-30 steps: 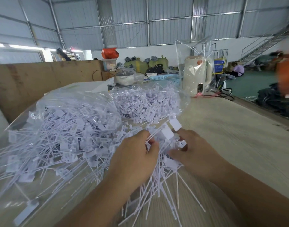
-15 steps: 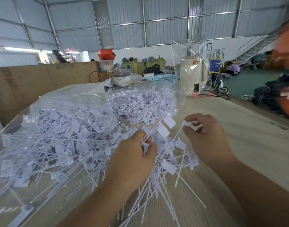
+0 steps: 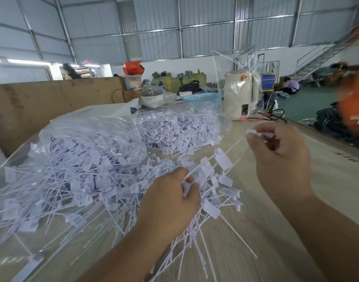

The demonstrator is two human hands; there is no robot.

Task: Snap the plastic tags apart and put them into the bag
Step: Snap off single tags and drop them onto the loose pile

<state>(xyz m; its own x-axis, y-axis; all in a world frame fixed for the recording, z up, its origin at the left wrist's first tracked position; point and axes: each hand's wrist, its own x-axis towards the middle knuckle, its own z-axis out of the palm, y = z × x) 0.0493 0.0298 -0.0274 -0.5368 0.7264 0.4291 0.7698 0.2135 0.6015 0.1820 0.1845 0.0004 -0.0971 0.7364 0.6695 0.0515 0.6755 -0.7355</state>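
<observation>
My left hand (image 3: 170,202) grips a bundle of joined white plastic tags (image 3: 210,192) low over the table, with their thin tails fanning toward me. My right hand (image 3: 280,159) is raised to the right and pinches the head of a single tag (image 3: 253,132), whose tail runs down toward the bundle. A large heap of white tags (image 3: 72,180) lies on clear plastic at the left. Behind it sits a clear bag (image 3: 182,127) filled with tags.
The wooden table (image 3: 327,180) runs to an edge at the right. At the back stand a cream kettle (image 3: 239,94) inside an upright clear bag, a blue basket (image 3: 203,98), a pot (image 3: 152,96) and a black cable (image 3: 274,116). A brown board (image 3: 42,104) walls the left.
My right hand rose up and to the right, drawing one tag away from the bundle. My left hand stayed gripping the bundle in the same place.
</observation>
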